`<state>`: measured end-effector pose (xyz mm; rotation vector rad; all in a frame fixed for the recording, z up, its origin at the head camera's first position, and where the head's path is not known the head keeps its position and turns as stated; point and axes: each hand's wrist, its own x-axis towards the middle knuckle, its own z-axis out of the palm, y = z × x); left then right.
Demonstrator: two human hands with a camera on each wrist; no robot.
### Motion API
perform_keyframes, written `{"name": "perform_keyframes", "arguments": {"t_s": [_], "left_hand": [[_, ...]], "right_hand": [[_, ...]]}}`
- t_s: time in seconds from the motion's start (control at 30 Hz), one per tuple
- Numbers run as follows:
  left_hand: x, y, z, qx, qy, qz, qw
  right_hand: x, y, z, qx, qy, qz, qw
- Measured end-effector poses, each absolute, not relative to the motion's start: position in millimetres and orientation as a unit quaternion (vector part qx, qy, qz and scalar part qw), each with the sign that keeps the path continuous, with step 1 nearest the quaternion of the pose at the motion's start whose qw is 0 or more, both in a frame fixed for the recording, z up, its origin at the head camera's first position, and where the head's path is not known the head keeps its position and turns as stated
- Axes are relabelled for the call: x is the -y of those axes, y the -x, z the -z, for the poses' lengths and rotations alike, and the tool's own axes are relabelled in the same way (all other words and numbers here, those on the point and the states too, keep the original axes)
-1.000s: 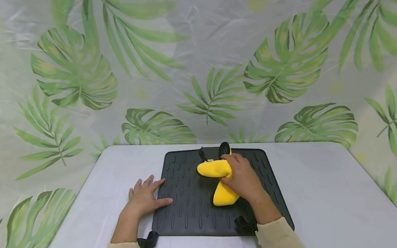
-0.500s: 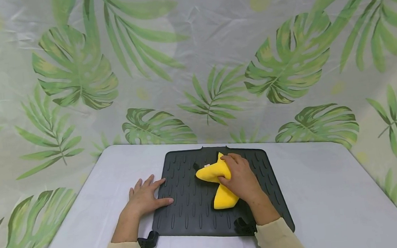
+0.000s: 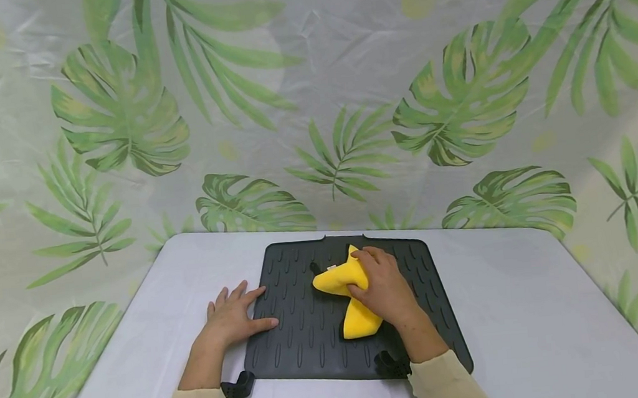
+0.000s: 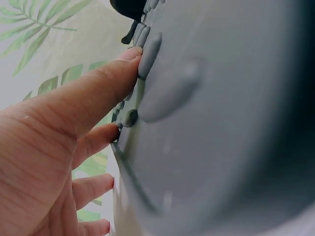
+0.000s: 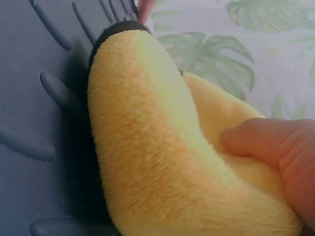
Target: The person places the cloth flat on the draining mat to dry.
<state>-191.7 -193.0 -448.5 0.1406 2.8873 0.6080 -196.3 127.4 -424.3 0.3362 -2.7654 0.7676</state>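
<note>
The right hand lies over a yellow plush toy on the black ribbed mat, fingers curled round its soft body — the toy sits toward the mat's far edge, right of its middle. The left hand rests flat, fingers relaxed and spread, across the mat's left edge onto the white table.

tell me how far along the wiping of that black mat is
Midway, by the look of it. Done: nothing the pictures can confirm, since the black mat shows no visible dirt or wet trail. In hand: the right hand grips the yellow cloth on the mat's far middle, while the left hand rests flat on its left edge, steadying it. Left: likely the near and left ribbed areas.
</note>
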Motion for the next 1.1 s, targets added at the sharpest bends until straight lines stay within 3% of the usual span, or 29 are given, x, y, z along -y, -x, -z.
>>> {"name": "perform_keyframes", "arguments": {"t_s": [0.6, 1.1], "left_hand": [[193, 190, 449, -0.973, -0.048, -0.205, 0.093], [192, 192, 450, -0.973, -0.047, -0.205, 0.095]], "right_hand": [[-113, 192, 422, 0.953, -0.166, -0.232, 0.1], [-116, 192, 433, 0.955, -0.201, -0.22, 0.0]]}}
